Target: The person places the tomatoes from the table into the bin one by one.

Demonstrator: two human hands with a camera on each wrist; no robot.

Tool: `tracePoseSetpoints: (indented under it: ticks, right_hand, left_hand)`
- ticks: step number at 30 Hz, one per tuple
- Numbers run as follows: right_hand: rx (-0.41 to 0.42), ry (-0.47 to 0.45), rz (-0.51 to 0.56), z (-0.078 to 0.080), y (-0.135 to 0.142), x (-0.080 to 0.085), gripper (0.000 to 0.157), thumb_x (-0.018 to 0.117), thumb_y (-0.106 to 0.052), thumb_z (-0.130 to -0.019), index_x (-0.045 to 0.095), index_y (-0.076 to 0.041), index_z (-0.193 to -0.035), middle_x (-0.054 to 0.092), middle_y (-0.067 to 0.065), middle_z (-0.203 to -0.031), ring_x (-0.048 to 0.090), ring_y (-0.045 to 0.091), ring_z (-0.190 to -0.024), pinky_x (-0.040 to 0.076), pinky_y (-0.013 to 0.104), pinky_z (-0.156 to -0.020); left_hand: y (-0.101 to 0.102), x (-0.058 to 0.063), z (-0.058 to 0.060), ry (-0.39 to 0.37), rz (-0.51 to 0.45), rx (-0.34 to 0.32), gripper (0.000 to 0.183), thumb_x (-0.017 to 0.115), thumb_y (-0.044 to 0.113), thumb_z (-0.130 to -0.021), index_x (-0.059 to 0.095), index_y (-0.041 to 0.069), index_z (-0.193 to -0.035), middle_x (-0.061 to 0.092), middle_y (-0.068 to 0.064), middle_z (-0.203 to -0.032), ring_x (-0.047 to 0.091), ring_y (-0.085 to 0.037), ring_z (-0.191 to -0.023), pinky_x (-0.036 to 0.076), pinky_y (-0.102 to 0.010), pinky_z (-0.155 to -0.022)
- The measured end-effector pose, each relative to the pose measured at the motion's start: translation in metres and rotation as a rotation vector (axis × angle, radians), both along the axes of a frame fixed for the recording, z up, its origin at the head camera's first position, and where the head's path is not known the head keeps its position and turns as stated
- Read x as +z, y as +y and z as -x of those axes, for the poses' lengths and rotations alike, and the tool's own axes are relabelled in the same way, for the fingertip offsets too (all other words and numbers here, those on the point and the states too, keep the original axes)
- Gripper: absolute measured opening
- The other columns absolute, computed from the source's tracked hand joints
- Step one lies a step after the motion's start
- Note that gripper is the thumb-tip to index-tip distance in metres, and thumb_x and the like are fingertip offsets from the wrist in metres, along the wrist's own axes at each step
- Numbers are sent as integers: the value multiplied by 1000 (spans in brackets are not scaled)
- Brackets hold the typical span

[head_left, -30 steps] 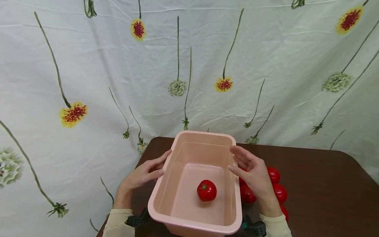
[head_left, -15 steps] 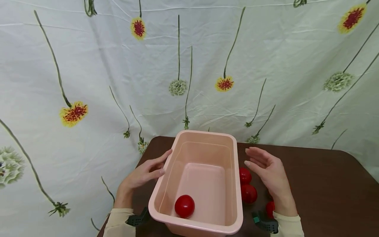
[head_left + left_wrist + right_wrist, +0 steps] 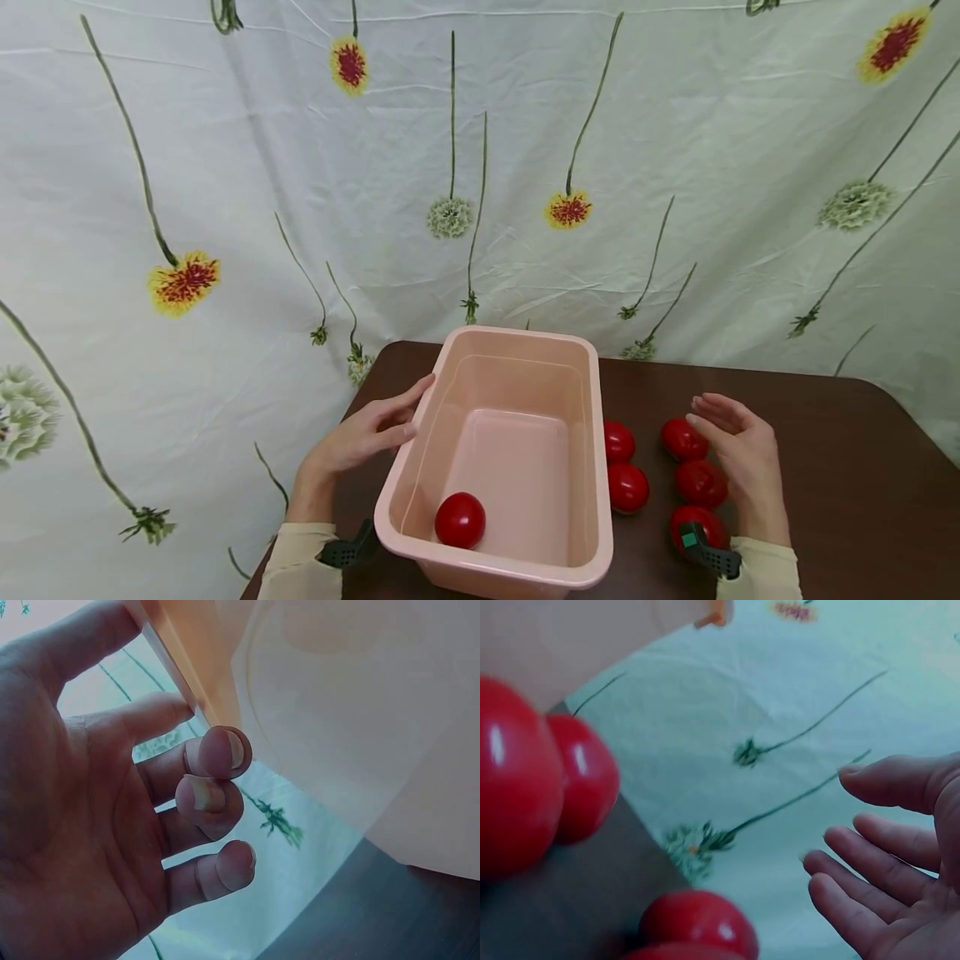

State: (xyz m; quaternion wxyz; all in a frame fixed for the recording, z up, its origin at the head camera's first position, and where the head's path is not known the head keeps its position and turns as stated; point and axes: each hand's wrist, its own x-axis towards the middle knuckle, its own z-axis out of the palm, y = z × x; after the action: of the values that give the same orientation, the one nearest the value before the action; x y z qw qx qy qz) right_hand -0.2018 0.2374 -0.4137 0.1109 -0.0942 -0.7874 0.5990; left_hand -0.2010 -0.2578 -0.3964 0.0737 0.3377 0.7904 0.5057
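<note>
A pink plastic basin (image 3: pixel 517 571) stands on the table with one red tomato (image 3: pixel 460 520) in its near left corner. My left hand (image 3: pixel 360 442) is at the basin's left side. Its thumb and index fingertip touch the rim there, and the left wrist view shows the other fingers (image 3: pixel 225 802) loosely bent with nothing in them. My right hand (image 3: pixel 746 458) is raised over the table, its fingers loosely extended and holding nothing. Close to it is a column of three tomatoes (image 3: pixel 701 483). Two more tomatoes (image 3: pixel 627 487) sit against the basin's right side.
The dark brown table (image 3: pixel 840 467) extends to the right of my right hand. Behind it hangs a white cloth (image 3: pixel 525 275) printed with flowers.
My right hand has moved right, away from the basin's rim, to the tomato column. Inside the basin, the tomato has rolled left and nearer. The left hand stays at the rim.
</note>
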Motion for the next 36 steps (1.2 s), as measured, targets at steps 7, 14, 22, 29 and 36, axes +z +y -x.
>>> tracePoseSetpoints:
  ticks: [7,14,22,29,36]
  right_hand:
    - [-49,-163,-115,7,4,-19,56,66,-37,-91,50,-16,-141,54,9,-143,55,7,-115,45,10,-80]
    - [36,-207,-128,12,6,-36,68,65,-33,-92,37,-10,-150,35,17,-155,31,38,-143,33,54,-114]
    - [74,-287,-269,15,11,-41,76,65,-33,-91,29,-3,-151,28,29,-154,27,48,-137,30,63,-110]
    - [92,-332,-447,20,14,-45,82,66,-39,-88,30,3,-148,33,37,-144,34,53,-123,40,65,-99]
    - [74,-318,-488,23,14,-46,81,67,-38,-88,31,5,-147,35,38,-144,35,53,-123,38,65,-101]
  left_hand:
    - [-2,-1,1,-3,-8,-11,64,50,9,-98,22,15,-156,66,-8,-89,60,-12,-70,57,-31,-64]
    - [-2,0,1,-1,-12,-21,64,48,8,-99,21,14,-156,67,-10,-94,62,-12,-73,57,-31,-66]
    - [-2,0,0,26,16,-2,63,49,9,-99,22,16,-156,67,-7,-91,61,-10,-68,56,-32,-63]
    - [-1,1,-2,-2,-5,-8,63,49,9,-99,21,15,-156,68,-11,-97,63,-12,-71,57,-31,-65]
    - [-1,1,-2,-26,-21,-5,64,50,11,-99,22,18,-156,68,-14,-100,64,-14,-75,58,-32,-68]
